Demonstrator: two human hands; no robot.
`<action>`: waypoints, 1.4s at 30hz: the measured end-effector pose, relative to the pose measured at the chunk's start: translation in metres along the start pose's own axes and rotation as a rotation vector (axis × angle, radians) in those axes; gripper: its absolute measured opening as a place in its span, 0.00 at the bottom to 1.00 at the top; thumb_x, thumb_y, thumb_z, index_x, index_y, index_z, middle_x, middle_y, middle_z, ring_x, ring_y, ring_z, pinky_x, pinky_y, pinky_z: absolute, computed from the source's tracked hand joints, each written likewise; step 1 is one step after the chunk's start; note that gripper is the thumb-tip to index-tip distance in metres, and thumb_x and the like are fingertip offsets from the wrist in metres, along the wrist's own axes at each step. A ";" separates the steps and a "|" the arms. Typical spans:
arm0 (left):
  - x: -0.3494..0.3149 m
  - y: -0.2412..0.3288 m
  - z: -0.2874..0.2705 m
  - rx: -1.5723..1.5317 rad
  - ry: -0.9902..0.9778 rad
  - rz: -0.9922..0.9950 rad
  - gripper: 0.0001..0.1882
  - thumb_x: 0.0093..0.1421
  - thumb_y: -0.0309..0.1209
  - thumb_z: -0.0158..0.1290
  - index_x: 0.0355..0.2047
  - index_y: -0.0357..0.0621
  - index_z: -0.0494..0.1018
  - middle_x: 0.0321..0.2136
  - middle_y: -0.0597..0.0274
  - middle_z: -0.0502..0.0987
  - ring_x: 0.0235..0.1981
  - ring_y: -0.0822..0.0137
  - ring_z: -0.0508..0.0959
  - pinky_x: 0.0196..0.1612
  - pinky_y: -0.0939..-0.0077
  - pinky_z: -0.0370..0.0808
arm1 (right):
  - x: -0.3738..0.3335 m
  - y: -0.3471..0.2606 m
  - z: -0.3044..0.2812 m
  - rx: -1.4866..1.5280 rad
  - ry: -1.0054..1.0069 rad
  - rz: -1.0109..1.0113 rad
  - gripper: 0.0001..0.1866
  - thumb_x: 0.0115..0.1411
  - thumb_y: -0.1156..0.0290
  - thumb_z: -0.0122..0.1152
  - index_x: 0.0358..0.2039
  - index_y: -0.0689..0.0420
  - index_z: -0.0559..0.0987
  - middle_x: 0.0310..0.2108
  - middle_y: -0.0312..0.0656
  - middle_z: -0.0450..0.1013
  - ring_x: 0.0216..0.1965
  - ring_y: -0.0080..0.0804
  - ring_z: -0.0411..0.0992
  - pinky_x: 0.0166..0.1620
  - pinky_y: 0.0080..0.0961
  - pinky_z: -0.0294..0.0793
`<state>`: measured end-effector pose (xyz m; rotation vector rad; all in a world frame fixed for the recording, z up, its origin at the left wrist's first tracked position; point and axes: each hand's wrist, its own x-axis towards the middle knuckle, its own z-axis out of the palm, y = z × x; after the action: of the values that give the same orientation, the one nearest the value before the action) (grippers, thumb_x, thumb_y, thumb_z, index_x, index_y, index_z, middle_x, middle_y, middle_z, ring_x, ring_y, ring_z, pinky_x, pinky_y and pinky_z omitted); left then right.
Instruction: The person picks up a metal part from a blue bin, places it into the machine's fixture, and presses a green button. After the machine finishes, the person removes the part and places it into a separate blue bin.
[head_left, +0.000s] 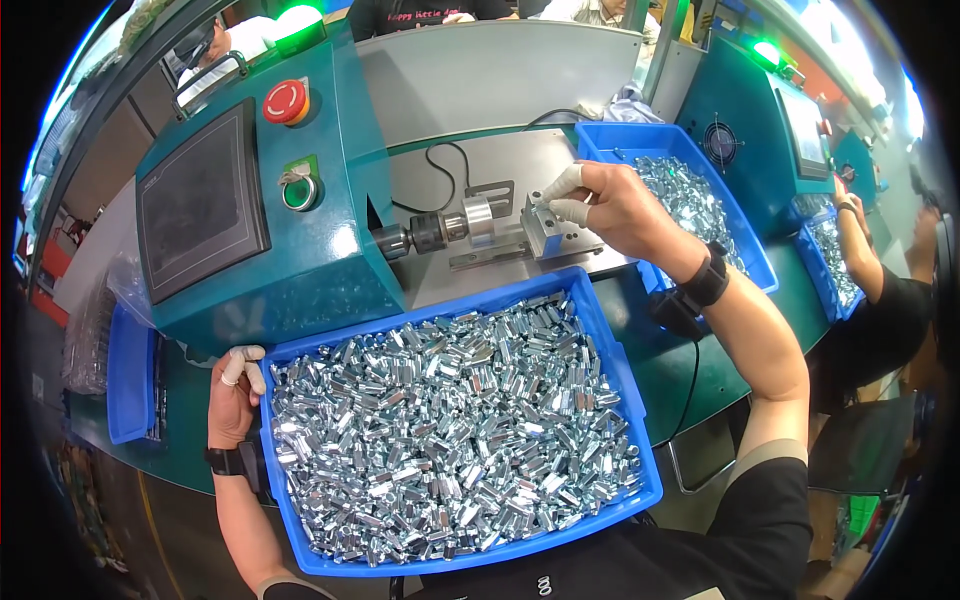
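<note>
My right hand (625, 205) reaches over a metal fixture block (545, 232), its thumb and forefinger in white finger cots. The two tips come together at the block's top in a pinch; whatever lies between them is hidden. Facing the block is a dark chuck (430, 232) with a silver round collar (478, 220). My left hand (234, 395), also with white finger cots, is curled at the left corner of a large blue tray (640, 440). Its closed fingers hide anything in them. Heaped shiny hexagonal metal sleeves (450, 430) fill the tray.
A green machine housing (330, 270) carries a dark screen (203, 200), a red emergency button (286, 102) and a green button (298, 190). Another blue tray (755, 250) of metal parts stands behind my right forearm. A co-worker's arm (860, 245) is at the far right.
</note>
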<state>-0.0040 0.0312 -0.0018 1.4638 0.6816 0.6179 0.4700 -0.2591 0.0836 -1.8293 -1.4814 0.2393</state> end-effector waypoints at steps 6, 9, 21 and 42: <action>0.000 0.003 0.001 -0.004 0.007 -0.005 0.18 0.72 0.41 0.46 0.42 0.37 0.76 0.18 0.65 0.73 0.16 0.79 0.66 0.20 0.86 0.61 | -0.014 -0.008 0.010 0.029 0.017 0.059 0.09 0.63 0.73 0.63 0.42 0.63 0.81 0.34 0.40 0.80 0.34 0.20 0.76 0.38 0.21 0.76; -0.001 0.000 0.001 0.000 0.005 0.002 0.18 0.72 0.41 0.46 0.42 0.37 0.77 0.18 0.65 0.73 0.16 0.79 0.66 0.20 0.86 0.60 | -0.018 -0.014 0.013 0.103 0.080 0.085 0.12 0.65 0.70 0.62 0.45 0.63 0.81 0.38 0.41 0.81 0.36 0.21 0.76 0.38 0.22 0.77; 0.000 0.001 0.002 0.000 0.022 0.000 0.19 0.71 0.42 0.46 0.41 0.38 0.77 0.18 0.65 0.73 0.16 0.79 0.65 0.20 0.86 0.60 | -0.034 -0.022 0.022 0.577 0.021 0.397 0.20 0.64 0.66 0.65 0.55 0.61 0.80 0.43 0.36 0.80 0.40 0.20 0.74 0.46 0.20 0.74; 0.000 0.002 0.004 -0.036 0.052 -0.022 0.20 0.71 0.45 0.48 0.40 0.38 0.76 0.16 0.65 0.72 0.14 0.78 0.64 0.20 0.86 0.58 | 0.003 -0.009 0.016 0.522 -0.251 0.277 0.19 0.62 0.72 0.67 0.53 0.60 0.81 0.46 0.38 0.80 0.44 0.21 0.74 0.47 0.22 0.74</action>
<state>-0.0008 0.0286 0.0005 1.4095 0.7229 0.6500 0.4546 -0.2493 0.0796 -1.5999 -1.1712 0.9296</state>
